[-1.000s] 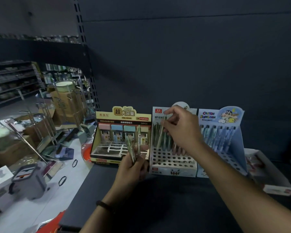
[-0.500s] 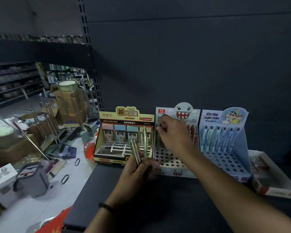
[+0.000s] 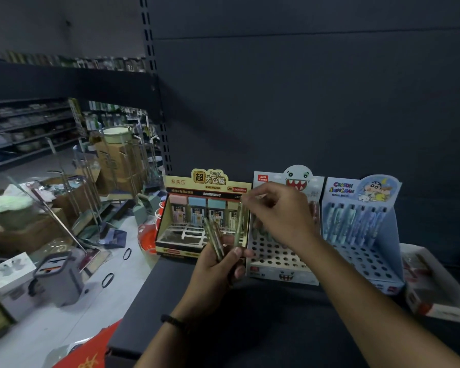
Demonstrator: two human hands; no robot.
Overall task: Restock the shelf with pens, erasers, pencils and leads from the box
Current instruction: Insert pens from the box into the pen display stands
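From my station I saw the left hand wrapped round a bundle of pens. It held them upright just in front of the shark-faced display, I judged so that their tops fanned apart and one could be drawn off at a time. The right hand had its fingers curled, and through the blur it seemed to pinch the top of a single pen that stood apart from the rest.

The pens were slim, glossy and greenish, probably smooth plastic that slides easily. The display was printed card with a stepped face punched with round holes. Its back rows were filled and its front rows open, so each pen would have to go in upright.

To its left stood the yellow lead box with pastel cases, and to its right the blue cartoon display, which was also perforated card. All three sat on the dark matte shelf.
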